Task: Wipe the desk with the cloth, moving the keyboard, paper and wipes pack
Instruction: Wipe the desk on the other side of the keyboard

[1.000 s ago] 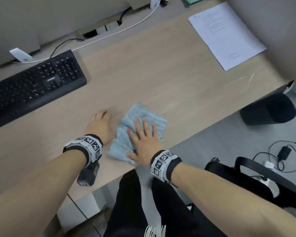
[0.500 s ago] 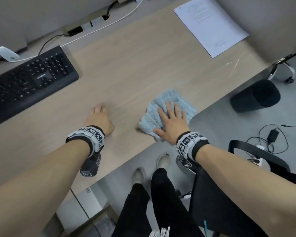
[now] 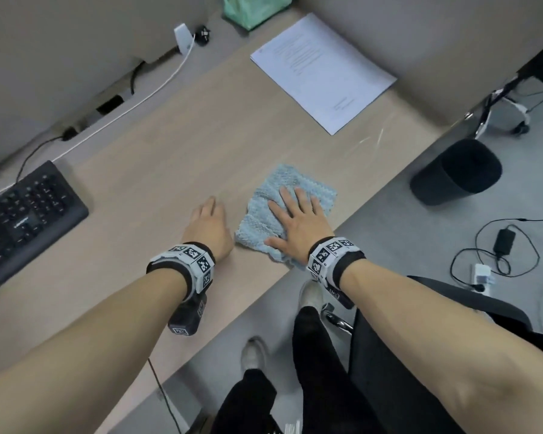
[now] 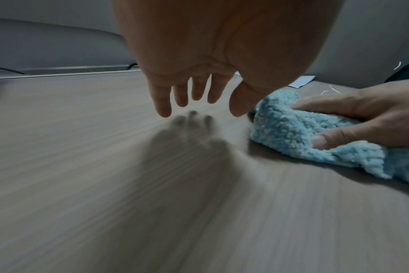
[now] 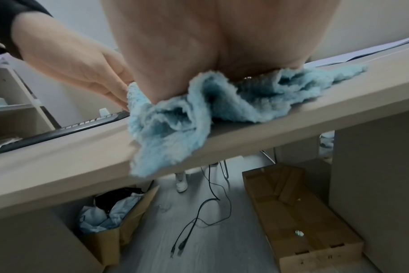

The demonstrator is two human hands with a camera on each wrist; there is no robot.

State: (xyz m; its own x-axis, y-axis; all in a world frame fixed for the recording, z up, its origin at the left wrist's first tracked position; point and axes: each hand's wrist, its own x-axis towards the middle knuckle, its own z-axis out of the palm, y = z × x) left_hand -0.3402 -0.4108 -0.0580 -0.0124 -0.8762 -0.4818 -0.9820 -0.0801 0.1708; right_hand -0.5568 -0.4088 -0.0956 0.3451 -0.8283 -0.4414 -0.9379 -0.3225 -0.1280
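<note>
A light blue fluffy cloth (image 3: 265,214) lies at the desk's (image 3: 176,170) front edge, one corner hanging over it (image 5: 156,147). My right hand (image 3: 298,217) lies flat on the cloth with straight, spread fingers, pressing it down. My left hand (image 3: 209,222) hovers just above the bare wood to the left of the cloth, fingers straight and relaxed (image 4: 187,96), holding nothing. The black keyboard (image 3: 22,214) sits at the far left. A white sheet of paper (image 3: 323,70) lies at the back right. The green wipes pack (image 3: 251,7) stands behind the paper at the top edge.
A white cable (image 3: 157,86) and a black cable run along the desk's back gap. A black bin (image 3: 455,170) stands on the floor right of the desk, with a charger and cables (image 3: 502,242) nearby. A black chair (image 3: 452,308) is behind my right arm. Cardboard boxes (image 5: 299,212) lie under the desk.
My right hand slid the cloth to the right along the front edge. My left hand followed and now sits close beside the cloth. The view shifted right, bringing the wipes pack into sight.
</note>
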